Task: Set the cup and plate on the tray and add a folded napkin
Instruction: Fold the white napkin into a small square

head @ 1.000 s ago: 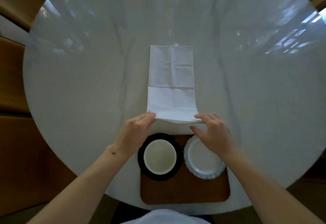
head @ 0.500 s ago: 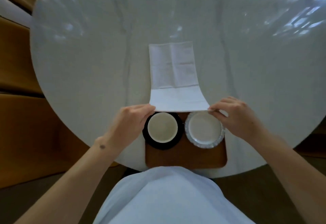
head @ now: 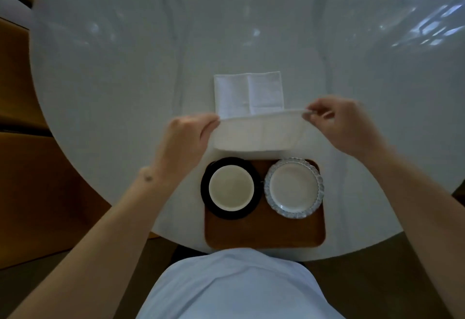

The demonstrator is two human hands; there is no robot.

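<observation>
Both hands pinch the near corners of the napkin, lifted above the tabletop at frame centre.

The left hand (head: 187,140) pinches the napkin's (head: 251,95) left corner between thumb and fingers; the right hand (head: 342,125) pinches the right corner, with the other fingers loosely curled. The hands are well apart, and the raised edge stretches between them and folds toward the far half, which lies flat on the tabletop (head: 100,67). Below, in the lower centre, the brown tray (head: 264,235) sits at the tabletop's near edge. On it the cup (head: 231,188) stands on a black saucer (head: 205,193) at left, and the plate (head: 293,188) with a patterned rim lies just beside it at right. The lifted napkin flap hangs just above the tray's far edge.
</observation>
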